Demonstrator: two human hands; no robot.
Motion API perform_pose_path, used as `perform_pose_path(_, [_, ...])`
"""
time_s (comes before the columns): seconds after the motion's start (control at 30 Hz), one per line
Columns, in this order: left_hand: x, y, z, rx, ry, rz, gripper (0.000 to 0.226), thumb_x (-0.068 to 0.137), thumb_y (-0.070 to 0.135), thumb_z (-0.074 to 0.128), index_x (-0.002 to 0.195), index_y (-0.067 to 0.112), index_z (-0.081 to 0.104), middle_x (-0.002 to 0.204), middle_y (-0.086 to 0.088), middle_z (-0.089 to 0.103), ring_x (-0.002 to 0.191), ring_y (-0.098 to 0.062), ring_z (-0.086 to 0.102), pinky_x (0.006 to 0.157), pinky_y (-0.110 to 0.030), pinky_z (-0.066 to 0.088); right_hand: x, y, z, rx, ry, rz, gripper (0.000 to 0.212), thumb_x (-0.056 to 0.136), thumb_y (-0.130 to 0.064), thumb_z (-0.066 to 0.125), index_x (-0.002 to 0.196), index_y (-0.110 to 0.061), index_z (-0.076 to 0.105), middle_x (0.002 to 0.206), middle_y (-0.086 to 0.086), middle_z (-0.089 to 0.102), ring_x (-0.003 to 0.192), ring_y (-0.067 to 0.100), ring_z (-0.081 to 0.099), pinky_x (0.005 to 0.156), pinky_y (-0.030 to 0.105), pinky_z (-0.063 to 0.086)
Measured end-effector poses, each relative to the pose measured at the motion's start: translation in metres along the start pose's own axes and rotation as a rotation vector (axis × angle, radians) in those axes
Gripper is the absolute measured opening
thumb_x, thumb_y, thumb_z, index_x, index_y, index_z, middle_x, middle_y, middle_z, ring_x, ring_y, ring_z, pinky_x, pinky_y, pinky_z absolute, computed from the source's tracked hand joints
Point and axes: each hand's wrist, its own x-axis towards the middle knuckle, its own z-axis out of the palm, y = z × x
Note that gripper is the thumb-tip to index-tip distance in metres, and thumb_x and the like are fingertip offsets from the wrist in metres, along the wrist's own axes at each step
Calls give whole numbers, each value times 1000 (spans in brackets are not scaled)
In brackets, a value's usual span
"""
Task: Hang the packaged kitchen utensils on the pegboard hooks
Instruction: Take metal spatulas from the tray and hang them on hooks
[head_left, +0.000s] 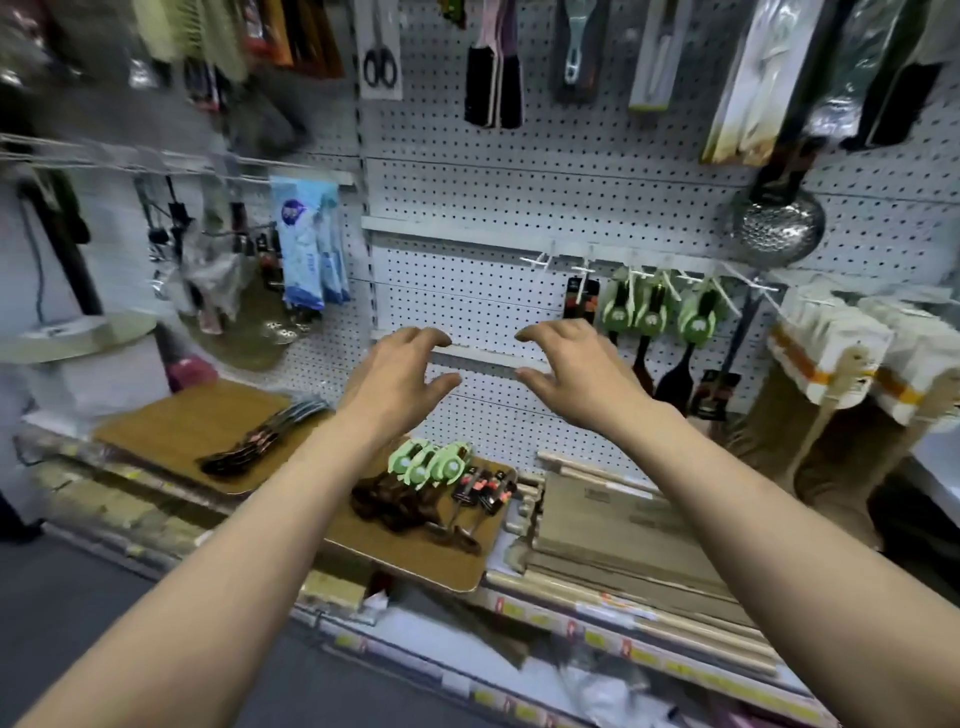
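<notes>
My left hand (397, 376) and my right hand (576, 371) hover side by side in front of the white pegboard (467, 291), fingers loosely curled, holding nothing. Below them a pile of packaged utensils with green card tops (431, 462) and dark wooden heads lies on a wooden board (415, 556), beside a few utensils with black and red cards (483, 488). On the pegboard's white hooks (587, 267) to the right hang three green-carded utensils (652, 312) and one with a black card (582, 299).
A second wooden board (182, 421) at the left carries dark-handled cutlery. Stacked wooden boards (623, 530) lie on the shelf at the right. A metal skimmer (779, 226), scissors (380, 65) and other packaged goods hang higher up. Bagged goods (831, 353) hang far right.
</notes>
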Motion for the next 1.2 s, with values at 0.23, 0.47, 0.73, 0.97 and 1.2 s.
perform_pose_path(0.23, [-40,-100,-52,46,1,-74,47,88,44,65,130,26,53,133,-2,54,122,-24,51,98,-39,45,33,-112,38,75,-38,-44,54,96,-48,56,143,-27,44,147,1,47,137,22,38,109,40,36])
perform_pose_path(0.47, [-40,-189,-76,66,38,-164,48,86,46,66,129,28,53,131,0,55,121,-22,53,97,-39,47,101,-193,74,120,-83,-140,53,95,-47,57,143,-29,43,148,0,46,138,20,37,109,38,35])
perform_pose_path(0.73, [15,-322,-89,127,64,-232,44,86,43,67,126,30,52,127,1,57,115,-20,54,93,-37,48,228,-272,146,196,-99,-224,54,96,-46,58,144,-28,42,147,0,45,137,22,39,109,39,36])
perform_pose_path(0.97, [98,-441,-85,133,25,-287,46,85,45,68,124,27,53,121,0,59,106,-21,60,88,-43,53,357,-312,217,299,-166,-214,52,95,-41,60,142,-24,45,145,2,47,137,23,39,113,40,33])
perform_pose_path(1.2, [151,-539,-34,69,-83,-322,47,85,42,69,126,24,55,126,-4,58,115,-25,56,95,-44,49,431,-323,300,299,-340,-125,55,97,-38,59,147,-23,42,150,4,44,140,24,38,115,36,29])
